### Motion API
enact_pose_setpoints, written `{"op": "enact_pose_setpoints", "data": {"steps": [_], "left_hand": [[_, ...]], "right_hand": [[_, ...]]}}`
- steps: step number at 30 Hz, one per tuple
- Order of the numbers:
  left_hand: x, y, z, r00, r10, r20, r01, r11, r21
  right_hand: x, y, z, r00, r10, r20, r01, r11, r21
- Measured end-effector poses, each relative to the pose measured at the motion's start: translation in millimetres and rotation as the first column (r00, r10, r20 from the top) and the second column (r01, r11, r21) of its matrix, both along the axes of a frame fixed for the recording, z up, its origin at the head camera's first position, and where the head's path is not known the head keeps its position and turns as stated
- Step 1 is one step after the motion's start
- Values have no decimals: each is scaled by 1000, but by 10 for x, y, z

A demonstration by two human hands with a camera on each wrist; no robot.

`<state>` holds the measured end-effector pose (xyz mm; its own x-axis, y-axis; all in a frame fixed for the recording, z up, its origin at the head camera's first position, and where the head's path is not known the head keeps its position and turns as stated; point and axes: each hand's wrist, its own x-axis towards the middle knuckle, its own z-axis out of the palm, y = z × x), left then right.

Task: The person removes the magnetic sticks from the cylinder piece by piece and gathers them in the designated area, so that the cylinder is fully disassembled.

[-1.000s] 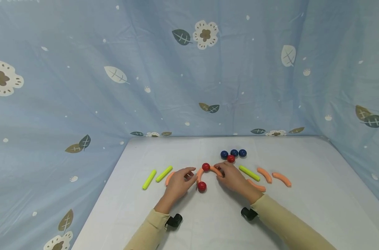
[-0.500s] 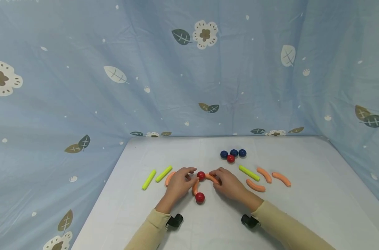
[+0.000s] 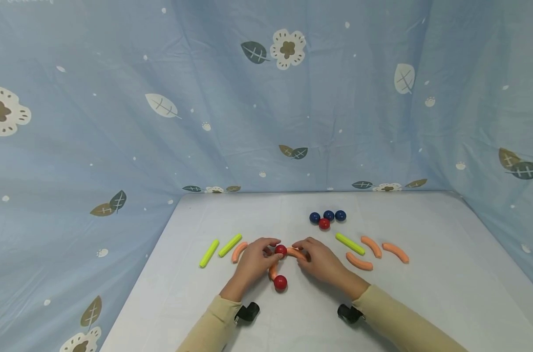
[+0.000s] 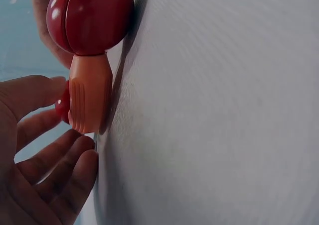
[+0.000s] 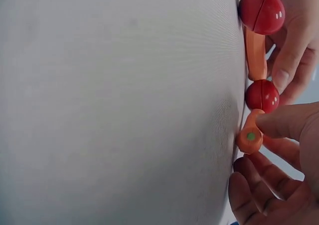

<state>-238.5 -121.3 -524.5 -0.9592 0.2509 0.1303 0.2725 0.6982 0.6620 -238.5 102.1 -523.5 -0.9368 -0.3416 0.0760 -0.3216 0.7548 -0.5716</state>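
A chain of magnetic toy pieces lies on the white table between the hands. The left hand (image 3: 256, 261) pinches the upper red ball (image 3: 281, 250) between thumb and forefinger. From that ball a curved orange rod (image 3: 272, 271) runs toward the near side, partly hidden by the hand, and ends at a second red ball (image 3: 280, 283). Another curved orange rod (image 3: 294, 253) leads right from the upper ball. The right hand (image 3: 319, 260) pinches this rod near its free end, whose green centre (image 5: 250, 136) faces the right wrist camera.
Several blue balls (image 3: 329, 215) and a red ball (image 3: 324, 224) cluster at the back. To the right lie a yellow-green rod (image 3: 350, 244) and loose orange rods (image 3: 395, 252). Left of the hands are yellow-green rods (image 3: 209, 253) and one orange rod (image 3: 238, 252).
The chain has moved toward the near side and slightly left, with the right hand following a little left. The left hand's thumb and forefinger have come round the upper red ball.
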Motion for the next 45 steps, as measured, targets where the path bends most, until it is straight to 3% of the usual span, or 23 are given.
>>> {"op": "enact_pose_setpoints", "data": {"steps": [10,32,45], "left_hand": [[-17,24,1,1000,-15,12,15,1000,9],[-20,58,24,1000,4,10,-4,1000,-7],[-9,65,25,999,18,40,-17,1000,-9]], "right_hand": [[-33,-38,1,999,16,-52,-16,1000,2],[-28,-55,17,998,-13,-54,13,1000,0],[-33,172,27,998,-50,-43,51,998,33]]}}
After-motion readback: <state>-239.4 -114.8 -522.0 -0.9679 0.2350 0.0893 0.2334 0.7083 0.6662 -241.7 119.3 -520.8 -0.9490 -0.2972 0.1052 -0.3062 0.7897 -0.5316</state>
